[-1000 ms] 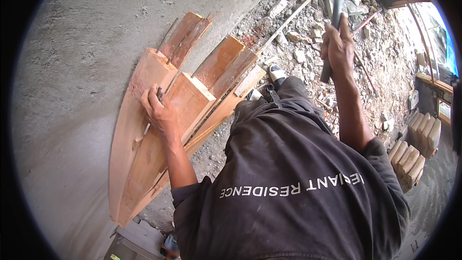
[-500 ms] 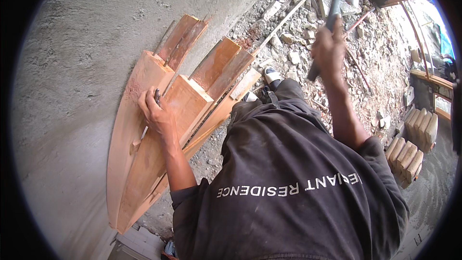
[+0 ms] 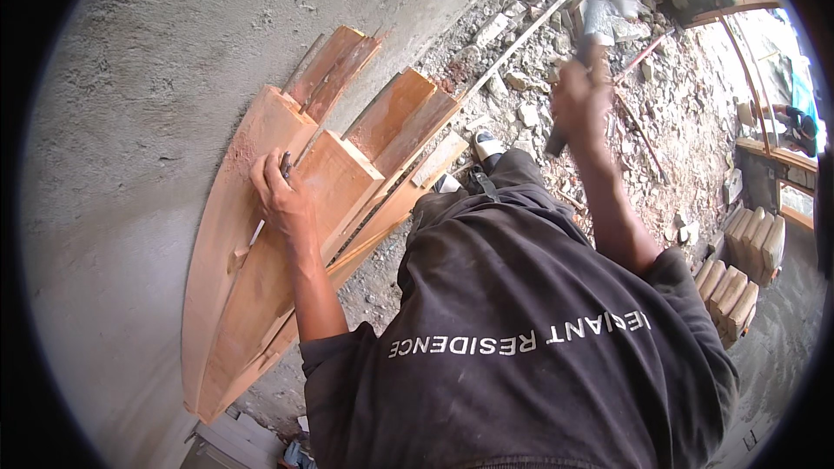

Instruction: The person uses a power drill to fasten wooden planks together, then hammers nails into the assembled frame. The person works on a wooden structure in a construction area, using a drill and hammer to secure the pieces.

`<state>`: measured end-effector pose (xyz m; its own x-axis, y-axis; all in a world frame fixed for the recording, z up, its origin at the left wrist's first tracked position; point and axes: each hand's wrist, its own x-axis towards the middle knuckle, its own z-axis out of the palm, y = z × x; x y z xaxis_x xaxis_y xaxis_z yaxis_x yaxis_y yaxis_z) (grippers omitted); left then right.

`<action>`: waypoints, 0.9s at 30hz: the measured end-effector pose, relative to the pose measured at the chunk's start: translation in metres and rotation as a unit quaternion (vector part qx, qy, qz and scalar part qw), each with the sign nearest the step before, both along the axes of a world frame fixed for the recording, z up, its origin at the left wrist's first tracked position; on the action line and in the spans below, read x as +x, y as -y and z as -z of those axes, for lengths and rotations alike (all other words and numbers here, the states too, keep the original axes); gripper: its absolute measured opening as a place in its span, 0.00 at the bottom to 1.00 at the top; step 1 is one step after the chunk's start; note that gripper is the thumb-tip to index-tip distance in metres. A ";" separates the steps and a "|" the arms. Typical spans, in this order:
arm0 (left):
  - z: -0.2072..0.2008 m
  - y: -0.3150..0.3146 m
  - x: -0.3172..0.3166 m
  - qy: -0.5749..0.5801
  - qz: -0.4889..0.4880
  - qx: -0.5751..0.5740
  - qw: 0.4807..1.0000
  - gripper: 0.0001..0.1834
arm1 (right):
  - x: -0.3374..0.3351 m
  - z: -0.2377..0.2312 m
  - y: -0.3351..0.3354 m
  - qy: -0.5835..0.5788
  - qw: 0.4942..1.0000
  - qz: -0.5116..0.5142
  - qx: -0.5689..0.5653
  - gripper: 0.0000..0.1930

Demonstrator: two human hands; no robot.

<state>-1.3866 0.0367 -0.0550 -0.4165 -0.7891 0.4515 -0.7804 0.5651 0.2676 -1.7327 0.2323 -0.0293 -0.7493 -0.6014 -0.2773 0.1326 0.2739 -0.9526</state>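
Observation:
My left hand [image 3: 285, 195] is closed round a short dark metal piece [image 3: 286, 165], whose lower end is hidden by the fingers. It rests on the long pale wooden boards [image 3: 228, 208], close to where two of them meet. Raised off to the right, my right hand [image 3: 580, 104] grips a hammer [image 3: 598, 26] by its dark handle. The hammer head is smeared by motion and well apart from the wood. Reddish wood dust [image 3: 236, 163] lies on the outermost board beside my left fingers.
A rough grey wall [image 3: 139, 122] runs along the left of the boards. Broken rubble [image 3: 521, 78] covers the ground ahead, with a long thin strip of wood [image 3: 530, 30] across it. Stacked pale bags [image 3: 728, 295] stand at the right. My shoe [image 3: 488, 144] shows beside the boards.
My right hand has shifted slightly left, and the hammer head has swung a little left too. My left hand keeps its grip on the metal piece at nearly the same spot.

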 end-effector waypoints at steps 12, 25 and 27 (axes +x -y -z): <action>-0.002 0.001 0.000 0.010 0.006 0.005 1.000 0.12 | -0.023 0.010 -0.007 -0.356 0.895 -0.062 0.260 0.19; -0.003 -0.002 -0.001 -0.008 0.004 0.008 1.000 0.12 | 0.007 -0.041 0.021 -0.140 0.987 0.073 -0.025 0.23; -0.008 0.002 -0.008 -0.003 0.019 0.001 1.000 0.13 | 0.026 0.062 -0.002 -0.336 0.937 -0.093 0.030 0.25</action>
<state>-1.3944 0.0351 -0.0470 -0.4439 -0.7735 0.4523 -0.7564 0.5941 0.2737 -1.7072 0.2345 -0.0914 -0.6512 -0.7368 0.1821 -0.5464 0.2886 -0.7862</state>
